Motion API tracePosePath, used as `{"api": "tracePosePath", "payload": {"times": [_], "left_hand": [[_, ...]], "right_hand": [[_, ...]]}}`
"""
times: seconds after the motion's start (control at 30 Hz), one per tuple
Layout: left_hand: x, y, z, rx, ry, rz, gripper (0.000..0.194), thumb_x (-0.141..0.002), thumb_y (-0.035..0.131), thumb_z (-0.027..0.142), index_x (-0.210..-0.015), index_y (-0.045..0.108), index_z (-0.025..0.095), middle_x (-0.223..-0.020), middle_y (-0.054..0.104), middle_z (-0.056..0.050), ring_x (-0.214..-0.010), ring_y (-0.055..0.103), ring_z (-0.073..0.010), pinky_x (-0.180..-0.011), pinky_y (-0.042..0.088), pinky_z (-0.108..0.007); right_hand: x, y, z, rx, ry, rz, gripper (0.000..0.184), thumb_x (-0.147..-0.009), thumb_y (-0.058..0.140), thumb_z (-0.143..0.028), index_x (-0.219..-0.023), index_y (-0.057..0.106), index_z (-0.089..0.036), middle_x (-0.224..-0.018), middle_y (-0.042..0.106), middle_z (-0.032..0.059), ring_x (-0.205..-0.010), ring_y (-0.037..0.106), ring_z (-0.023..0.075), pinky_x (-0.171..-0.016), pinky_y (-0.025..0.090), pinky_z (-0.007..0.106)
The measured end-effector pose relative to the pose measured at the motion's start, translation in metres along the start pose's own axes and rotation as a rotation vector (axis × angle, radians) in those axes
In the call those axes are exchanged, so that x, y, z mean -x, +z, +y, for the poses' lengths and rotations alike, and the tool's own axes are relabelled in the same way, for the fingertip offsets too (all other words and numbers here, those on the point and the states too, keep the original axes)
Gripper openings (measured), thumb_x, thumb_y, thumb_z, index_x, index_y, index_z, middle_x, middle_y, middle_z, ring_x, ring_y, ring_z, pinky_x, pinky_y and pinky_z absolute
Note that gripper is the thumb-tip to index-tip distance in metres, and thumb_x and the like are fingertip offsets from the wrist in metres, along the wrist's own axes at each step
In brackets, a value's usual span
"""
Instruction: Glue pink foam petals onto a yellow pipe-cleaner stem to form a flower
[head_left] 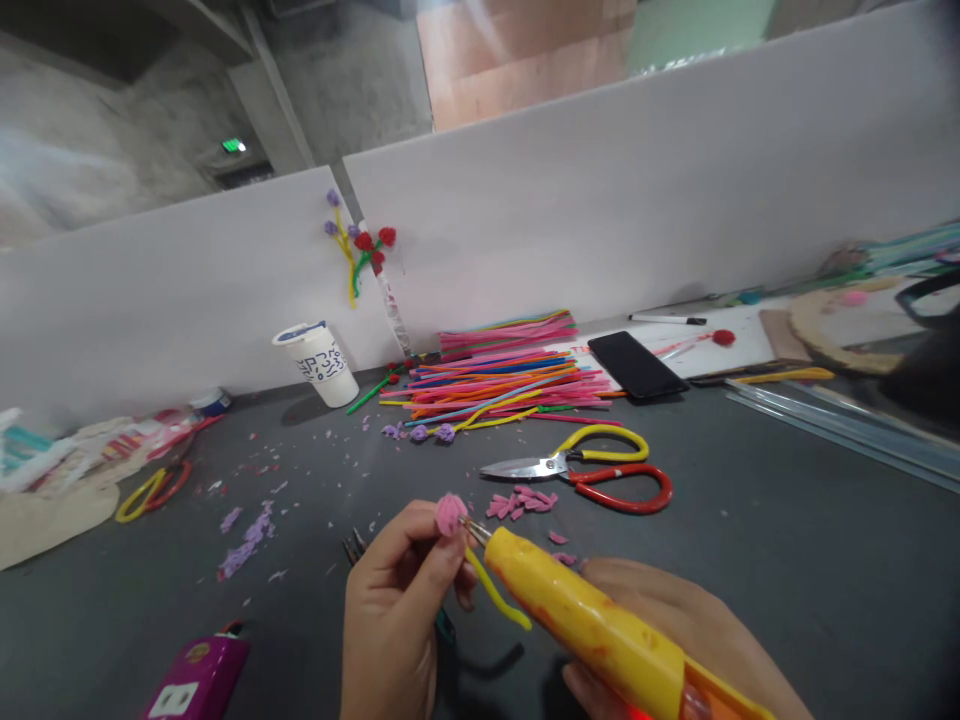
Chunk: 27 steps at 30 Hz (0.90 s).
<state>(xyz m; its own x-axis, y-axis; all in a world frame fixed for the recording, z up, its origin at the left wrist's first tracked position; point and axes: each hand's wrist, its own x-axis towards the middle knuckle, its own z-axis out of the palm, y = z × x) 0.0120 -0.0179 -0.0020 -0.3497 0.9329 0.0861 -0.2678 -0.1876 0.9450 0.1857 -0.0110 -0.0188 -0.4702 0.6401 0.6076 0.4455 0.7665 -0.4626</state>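
Left hand (401, 595) pinches pink bloom (450, 513); right hand (694, 620) grips glue gun (589, 612), slanting up-left, nozzle (475, 530) at bloom's right edge.

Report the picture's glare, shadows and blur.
Head view: pale glare streaks the upper left; head view: a soft shadow lies left of the cup, a darker one on the table beside the left hand; head view: the right edge is dark and blurred, the large scissors fairly crisp.
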Motion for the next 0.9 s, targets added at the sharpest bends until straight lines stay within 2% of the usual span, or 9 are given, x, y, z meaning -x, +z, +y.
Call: {"api": "tracePosePath", "payload": {"times": [0.13,0.4,0.63,0.77,0.9], "left_hand": [[-0.0008,-0.0004,-0.0005,0.002,-0.014,0.0,0.011,-0.064,0.081,0.028,-0.068,0.075,0.019,-0.063,0.061,0.0,-0.05,0.052,-0.0091,-0.044,0.043,-0.017],[0.0004,-0.0024,-0.0003,0.012,-0.022,-0.015,0.01,-0.065,0.08,0.027,-0.067,0.075,0.02,-0.064,0.062,0.001,-0.049,0.053,-0.0091,-0.044,0.045,-0.017],[0.0004,-0.003,-0.0001,0.01,-0.045,0.004,0.011,-0.064,0.081,0.027,-0.068,0.075,0.019,-0.063,0.063,0.0,-0.049,0.053,-0.0093,-0.044,0.045,-0.017],[-0.0009,-0.0037,-0.0014,0.018,-0.049,0.002,0.011,-0.064,0.081,0.027,-0.069,0.075,0.019,-0.063,0.063,0.0,-0.05,0.054,-0.0095,-0.044,0.046,-0.017],[-0.0021,-0.0035,-0.0019,0.033,-0.047,0.003,0.011,-0.063,0.082,0.027,-0.068,0.076,0.02,-0.06,0.062,0.001,-0.049,0.054,-0.0089,-0.046,0.046,-0.016]], "right_hand": [[0.0022,0.0002,0.0021,0.006,-0.033,-0.129,0.014,-0.084,0.048,-0.013,-0.076,0.056,-0.021,-0.064,0.064,0.0012,-0.057,0.061,0.0146,-0.059,0.048,0.025],[0.0046,0.0023,0.0052,0.005,-0.03,-0.184,0.016,-0.086,0.048,-0.013,-0.073,0.053,-0.021,-0.065,0.062,0.0003,-0.058,0.058,0.0134,-0.059,0.046,0.024],[0.0078,0.0028,0.0064,0.012,-0.012,-0.182,0.021,-0.088,0.046,-0.009,-0.071,0.051,-0.021,-0.063,0.059,-0.0007,-0.058,0.057,0.0124,-0.06,0.045,0.023],[0.0076,0.0032,0.0065,0.001,-0.006,-0.174,0.021,-0.091,0.045,-0.015,-0.073,0.054,-0.021,-0.064,0.061,-0.0005,-0.061,0.058,0.0131,-0.063,0.045,0.023],[0.0057,0.0057,0.0059,-0.07,-0.019,-0.104,0.026,-0.093,0.046,-0.028,-0.069,0.051,-0.021,-0.058,0.057,-0.0014,-0.053,0.053,0.0123,-0.056,0.041,0.024]]}}
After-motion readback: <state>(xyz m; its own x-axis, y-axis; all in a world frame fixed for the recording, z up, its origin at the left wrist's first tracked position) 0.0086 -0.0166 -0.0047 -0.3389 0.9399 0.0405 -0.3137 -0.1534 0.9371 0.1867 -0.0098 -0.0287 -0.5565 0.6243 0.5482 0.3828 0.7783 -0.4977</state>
